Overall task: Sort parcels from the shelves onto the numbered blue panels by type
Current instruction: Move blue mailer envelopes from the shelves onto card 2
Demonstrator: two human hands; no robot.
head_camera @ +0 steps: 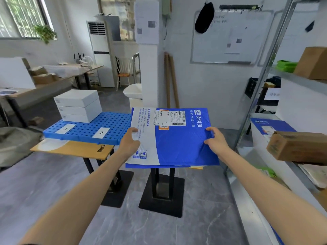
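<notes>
I hold a flat blue and white padded envelope (175, 144) level in front of me, over the right end of the table. My left hand (130, 142) grips its left edge and my right hand (215, 141) grips its right edge. To the left lie the blue perforated panels (109, 124) with paper labels 1 (65, 129) and 2 (101, 133). A stack of white boxes (78, 106) stands on the panel behind label 1. The panel area under the envelope is hidden.
The panels rest on a wooden table (74, 150) with black pedestal bases (161, 197). A metal shelf rack (265, 71) at the right holds brown cardboard boxes (299, 146), another blue envelope (272, 127) and green items (286, 65). Desks and chairs stand at the back left.
</notes>
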